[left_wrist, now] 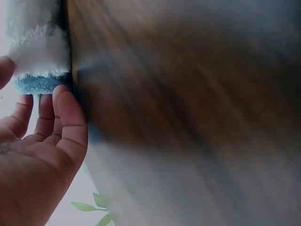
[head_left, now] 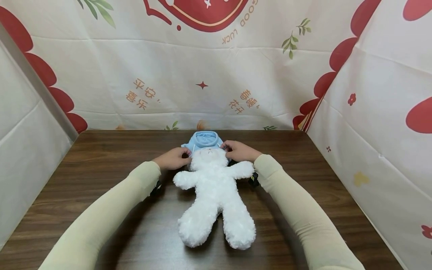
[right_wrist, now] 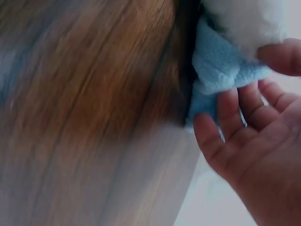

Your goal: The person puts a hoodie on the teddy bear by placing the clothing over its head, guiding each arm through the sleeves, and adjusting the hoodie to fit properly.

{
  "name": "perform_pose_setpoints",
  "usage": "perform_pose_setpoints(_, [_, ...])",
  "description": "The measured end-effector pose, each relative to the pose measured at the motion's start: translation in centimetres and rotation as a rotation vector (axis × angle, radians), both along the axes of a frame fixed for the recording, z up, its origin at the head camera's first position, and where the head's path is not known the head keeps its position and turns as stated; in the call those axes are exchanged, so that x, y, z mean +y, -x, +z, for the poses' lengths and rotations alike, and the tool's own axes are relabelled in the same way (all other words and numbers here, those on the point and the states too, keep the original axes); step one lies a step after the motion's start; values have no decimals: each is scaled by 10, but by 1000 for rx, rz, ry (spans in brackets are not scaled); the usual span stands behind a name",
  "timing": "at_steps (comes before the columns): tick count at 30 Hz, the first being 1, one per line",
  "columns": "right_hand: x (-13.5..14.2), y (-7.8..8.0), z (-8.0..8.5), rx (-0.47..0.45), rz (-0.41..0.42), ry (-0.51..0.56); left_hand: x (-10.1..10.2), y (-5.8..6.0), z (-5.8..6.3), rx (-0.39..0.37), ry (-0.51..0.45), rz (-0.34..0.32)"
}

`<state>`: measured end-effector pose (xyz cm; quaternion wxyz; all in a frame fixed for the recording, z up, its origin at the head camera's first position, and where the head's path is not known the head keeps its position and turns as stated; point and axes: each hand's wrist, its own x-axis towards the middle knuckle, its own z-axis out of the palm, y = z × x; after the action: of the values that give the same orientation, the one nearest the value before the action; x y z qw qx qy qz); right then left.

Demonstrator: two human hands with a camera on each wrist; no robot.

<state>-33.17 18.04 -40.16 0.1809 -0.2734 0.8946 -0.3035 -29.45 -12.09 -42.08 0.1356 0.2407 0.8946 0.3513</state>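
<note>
A white plush toy point(head_left: 217, 187) lies on the table with its arms spread and its legs toward me. Around the far end of its head is a light-blue fleece doll garment point(head_left: 206, 138), with a round opening at its top. At the left side of the head my left hand point(head_left: 173, 158) pinches the garment's edge, its thumb beside the white fur. On the opposite side my right hand point(head_left: 241, 150) grips the blue fleece point(right_wrist: 218, 61), fingers bent at its edge and thumb near the fur. The plush covers part of the garment underneath.
The dark wood table point(head_left: 121, 150) carries the toy and runs back to a printed white cloth point(head_left: 202, 67), which hangs behind and along both sides. Dark wrist straps point(head_left: 254, 180) show below the cream sleeves.
</note>
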Motion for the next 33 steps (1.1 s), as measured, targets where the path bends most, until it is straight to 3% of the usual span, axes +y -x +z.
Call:
perform_pose_setpoints(5, [7,-3,7,-127,19,-1,0,-2,0,-39,-31,-9])
perform_pose_setpoints(11, [7,-4,9,-112,48,-72,-2,-1,3,-126,-80,-65])
perform_pose_setpoints(16, [4,-4,7,-112,29,-47,2,2,2,-80,-37,-130])
perform_pose_setpoints(26, [0,-10,9,-91,8,-21,9,-1,0,-11,-20,-43])
perform_pose_setpoints(33, [-1,-13,12,-87,27,1,15,-6,-3,87,-40,-1])
